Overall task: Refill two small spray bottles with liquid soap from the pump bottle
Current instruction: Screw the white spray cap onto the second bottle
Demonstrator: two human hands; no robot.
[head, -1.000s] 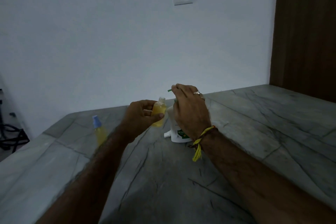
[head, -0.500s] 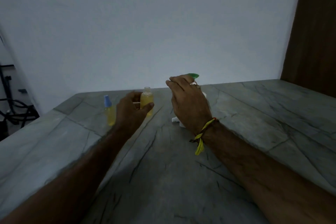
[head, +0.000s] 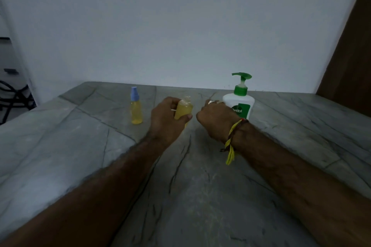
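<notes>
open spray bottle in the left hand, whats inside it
Yellow liquid fills the open spray bottle up to the shoulder; its threaded neck has no cap. The left hand covers its lower part.

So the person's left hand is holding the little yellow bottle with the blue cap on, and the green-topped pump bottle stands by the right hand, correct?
Not quite. The head view shows the left hand holding the uncapped yellow bottle, its threaded neck bare. The bottle with the blue cap stands by itself on the table, further left. The green-topped pump bottle does stand by the right hand.
</notes>
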